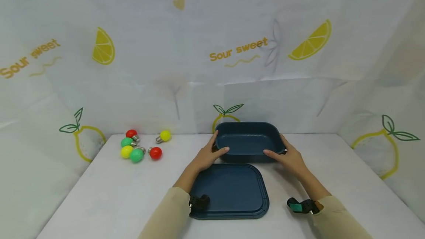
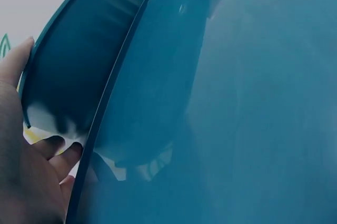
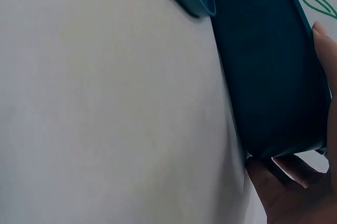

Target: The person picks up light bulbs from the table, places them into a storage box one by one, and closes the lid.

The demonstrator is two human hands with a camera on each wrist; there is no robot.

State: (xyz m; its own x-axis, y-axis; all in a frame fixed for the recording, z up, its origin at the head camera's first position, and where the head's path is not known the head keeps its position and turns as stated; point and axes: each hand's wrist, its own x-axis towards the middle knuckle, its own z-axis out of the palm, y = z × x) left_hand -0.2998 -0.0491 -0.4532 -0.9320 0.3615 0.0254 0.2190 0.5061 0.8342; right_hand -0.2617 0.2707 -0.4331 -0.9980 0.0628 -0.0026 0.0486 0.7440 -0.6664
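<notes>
A dark blue rectangular container (image 1: pixel 247 158) with rounded corners stands at the back of the table, its inside visible and bare. My left hand (image 1: pixel 206 156) grips its left end, thumb at the near rim and fingers along the side. At the opposite end my right hand (image 1: pixel 293 162) holds it the same way. In the right wrist view, fingertips (image 3: pixel 260 174) reach low on the container wall (image 3: pixel 268 66). Closer to me lies a flat dark blue lid (image 1: pixel 232 194) with a ridged edge, partly under my left forearm. The lid (image 2: pixel 237 103) fills much of the left wrist view.
Several small coloured light bulbs lie in a group at the back left, among them a red bulb (image 1: pixel 155 153), a green bulb (image 1: pixel 136 155) and a yellow bulb (image 1: pixel 165 135). A white cloth (image 1: pixel 186 95) printed with lemons hangs behind the white table (image 1: pixel 109 202).
</notes>
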